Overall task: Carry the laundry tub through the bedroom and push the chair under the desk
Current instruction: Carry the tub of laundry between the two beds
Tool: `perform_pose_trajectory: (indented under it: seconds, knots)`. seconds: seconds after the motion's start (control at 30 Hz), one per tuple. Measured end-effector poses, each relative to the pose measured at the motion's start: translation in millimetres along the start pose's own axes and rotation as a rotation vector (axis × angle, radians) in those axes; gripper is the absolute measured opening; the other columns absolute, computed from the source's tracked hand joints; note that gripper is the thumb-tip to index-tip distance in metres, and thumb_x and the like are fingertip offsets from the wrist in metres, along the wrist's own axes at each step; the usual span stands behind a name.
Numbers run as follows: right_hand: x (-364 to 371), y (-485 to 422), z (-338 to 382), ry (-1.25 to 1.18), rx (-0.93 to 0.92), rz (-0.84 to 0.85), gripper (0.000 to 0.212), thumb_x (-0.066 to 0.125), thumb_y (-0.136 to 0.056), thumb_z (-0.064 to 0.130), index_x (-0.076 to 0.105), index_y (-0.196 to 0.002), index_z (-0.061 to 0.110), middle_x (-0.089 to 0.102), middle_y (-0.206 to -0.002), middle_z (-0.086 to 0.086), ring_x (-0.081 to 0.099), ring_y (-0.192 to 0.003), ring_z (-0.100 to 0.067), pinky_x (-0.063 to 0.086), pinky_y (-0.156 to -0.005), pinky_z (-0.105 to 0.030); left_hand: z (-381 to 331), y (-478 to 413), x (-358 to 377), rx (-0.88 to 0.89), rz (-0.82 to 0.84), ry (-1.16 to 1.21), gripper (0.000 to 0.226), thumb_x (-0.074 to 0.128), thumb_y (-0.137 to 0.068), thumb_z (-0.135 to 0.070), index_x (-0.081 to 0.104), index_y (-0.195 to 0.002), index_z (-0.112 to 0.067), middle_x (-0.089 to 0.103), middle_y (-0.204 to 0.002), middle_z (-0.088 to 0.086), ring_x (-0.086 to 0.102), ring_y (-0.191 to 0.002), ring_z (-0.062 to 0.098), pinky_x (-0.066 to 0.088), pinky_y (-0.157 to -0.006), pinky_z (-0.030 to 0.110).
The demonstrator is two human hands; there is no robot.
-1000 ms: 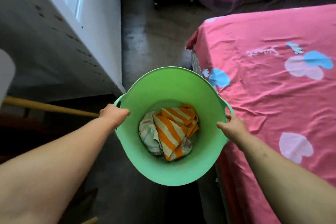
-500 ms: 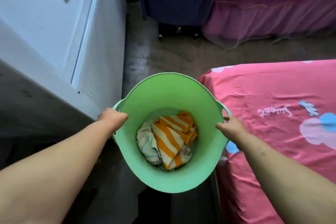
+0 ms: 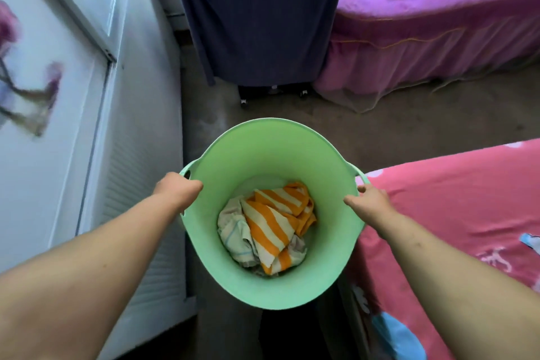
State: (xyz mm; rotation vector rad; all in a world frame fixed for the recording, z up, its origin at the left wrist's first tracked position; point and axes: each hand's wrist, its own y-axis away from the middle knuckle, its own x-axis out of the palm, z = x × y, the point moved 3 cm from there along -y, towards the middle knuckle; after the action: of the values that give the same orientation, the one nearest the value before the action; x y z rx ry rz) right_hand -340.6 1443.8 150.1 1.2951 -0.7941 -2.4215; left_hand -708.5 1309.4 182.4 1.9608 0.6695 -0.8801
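Observation:
I hold a light green laundry tub (image 3: 271,149) in front of me, off the floor. My left hand (image 3: 176,188) is shut on its left handle and my right hand (image 3: 369,203) on its right handle. An orange-and-white striped cloth (image 3: 271,219) and a pale cloth lie crumpled in the bottom of the tub. No chair or desk shows in the view.
A white cabinet (image 3: 87,131) with flower decals stands close on the left. A pink bed (image 3: 455,213) fills the right. Ahead hangs a dark blue cloth over a wheeled frame (image 3: 257,17), beside a purple-covered bed (image 3: 438,23) with a small box. A strip of bare floor (image 3: 350,117) runs between them.
The view has moved forward along the gap between cabinet and pink bed; the dark cloth and purple bed are nearer. The wooden pole at left has dropped out of sight. Both hands keep their grip.

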Motion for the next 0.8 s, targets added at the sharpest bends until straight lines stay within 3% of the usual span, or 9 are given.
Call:
perform_pose_trajectory:
  seconds: [0.17, 0.47, 0.7, 0.8]
  knots:
    - [-39, -84, 67, -0.010, 0.029, 0.027, 0.054, 0.059, -0.082, 0.030, 0.060, -0.132, 0.010, 0.054, -0.134, -0.025, 0.054, -0.123, -0.036, 0.045, -0.104, -0.035, -99, -78, -19, 0.026, -0.031, -0.021, 0.041, 0.064, -0.077, -0.027, 0.066, -0.107, 0.001, 0.068, -0.104, 0.022, 0.065, -0.094, 0.038, 0.049, -0.074, 0.035]
    - [-107, -211, 150, -0.067, 0.119, -0.042, 0.064, 0.060, -0.084, 0.034, 0.050, -0.143, 0.011, 0.045, -0.143, -0.026, 0.049, -0.130, -0.038, 0.041, -0.105, -0.036, -264, -199, -24, 0.088, 0.022, -0.099, 0.048, 0.060, -0.075, -0.030, 0.060, -0.114, -0.002, 0.067, -0.109, 0.019, 0.064, -0.095, 0.038, 0.050, -0.074, 0.035]
    - [-171, -291, 172, -0.201, 0.253, -0.163, 0.050, 0.060, -0.080, 0.036, 0.066, -0.124, 0.014, 0.059, -0.130, -0.023, 0.058, -0.117, -0.036, 0.046, -0.095, -0.035, -436, -280, 0, 0.303, 0.164, -0.210, 0.049, 0.062, -0.076, -0.031, 0.061, -0.115, -0.002, 0.067, -0.111, 0.017, 0.066, -0.095, 0.036, 0.049, -0.071, 0.034]
    - [-203, -316, 164, -0.286, 0.332, -0.215, 0.059, 0.060, -0.080, 0.037, 0.059, -0.135, 0.014, 0.054, -0.137, -0.021, 0.057, -0.121, -0.036, 0.045, -0.102, -0.036, -509, -295, 25, 0.376, 0.215, -0.259, 0.040, 0.061, -0.078, -0.029, 0.063, -0.109, -0.004, 0.068, -0.106, 0.016, 0.066, -0.092, 0.035, 0.052, -0.072, 0.035]
